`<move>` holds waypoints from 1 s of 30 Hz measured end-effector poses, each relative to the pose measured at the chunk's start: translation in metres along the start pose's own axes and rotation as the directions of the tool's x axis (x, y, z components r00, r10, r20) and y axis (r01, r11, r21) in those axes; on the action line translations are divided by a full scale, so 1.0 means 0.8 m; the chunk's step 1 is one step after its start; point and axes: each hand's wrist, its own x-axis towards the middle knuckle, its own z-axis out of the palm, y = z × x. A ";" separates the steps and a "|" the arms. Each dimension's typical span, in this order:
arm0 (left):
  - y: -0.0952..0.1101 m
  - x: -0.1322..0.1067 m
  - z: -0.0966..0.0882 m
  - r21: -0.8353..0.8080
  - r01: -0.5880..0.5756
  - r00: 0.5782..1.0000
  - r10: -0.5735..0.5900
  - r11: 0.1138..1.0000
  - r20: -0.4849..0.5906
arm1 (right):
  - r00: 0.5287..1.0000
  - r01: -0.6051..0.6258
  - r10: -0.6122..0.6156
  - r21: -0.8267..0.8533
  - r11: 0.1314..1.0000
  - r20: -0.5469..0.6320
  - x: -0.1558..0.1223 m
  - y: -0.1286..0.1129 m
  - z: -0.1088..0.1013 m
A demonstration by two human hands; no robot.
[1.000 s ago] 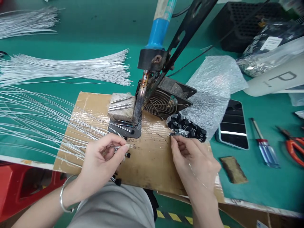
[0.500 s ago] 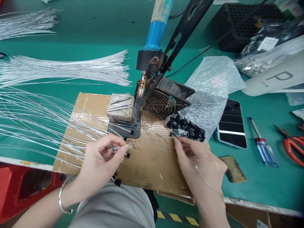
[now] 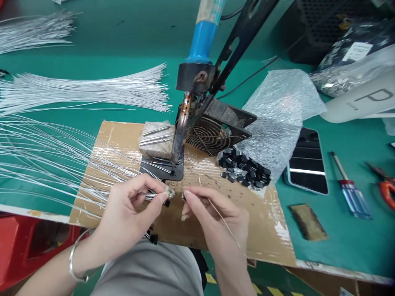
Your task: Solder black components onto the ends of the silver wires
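Note:
My left hand (image 3: 132,207) pinches the end of a thin white cable, with a small pale, shiny tip (image 3: 169,191) at its fingertips. Just to the right, my right hand (image 3: 219,222) is closed on a small black cap (image 3: 184,195), mostly hidden by the thumb and finger. A fine wire strand (image 3: 222,220) also runs through the right hand. The fingertips of both hands face each other, a narrow gap apart. Above them, a soldering iron (image 3: 184,119) points down on its stand. Loose black caps (image 3: 247,168) lie in a heap on bubble wrap.
White cables (image 3: 86,92) are spread at left. Metal pins rest on a grey block (image 3: 157,144). A small fan (image 3: 212,131) stands behind the iron. Cardboard (image 3: 262,230) covers the work area. A phone (image 3: 308,160), screwdriver (image 3: 353,193) and brown pad (image 3: 308,222) lie right.
My right hand has moved left from beside the heap of black caps to my left hand, carrying a small cap. The left hand has stayed nearly still.

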 end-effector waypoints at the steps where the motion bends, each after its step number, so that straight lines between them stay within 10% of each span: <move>1: 0.002 0.000 -0.001 -0.015 0.003 1.000 -0.003 1.000 0.013 | 0.999 0.003 -0.004 0.022 1.000 0.040 0.000 0.002 0.003; 23: 0.005 -0.001 -0.001 -0.115 0.056 0.996 -0.047 0.992 0.079 | 0.985 0.142 -0.143 0.011 0.990 0.095 -0.006 0.018 0.012; 30: -0.004 -0.001 0.004 -0.114 0.061 0.997 -0.054 0.992 0.057 | 0.955 0.292 -0.260 -0.277 0.915 0.145 -0.015 0.017 0.002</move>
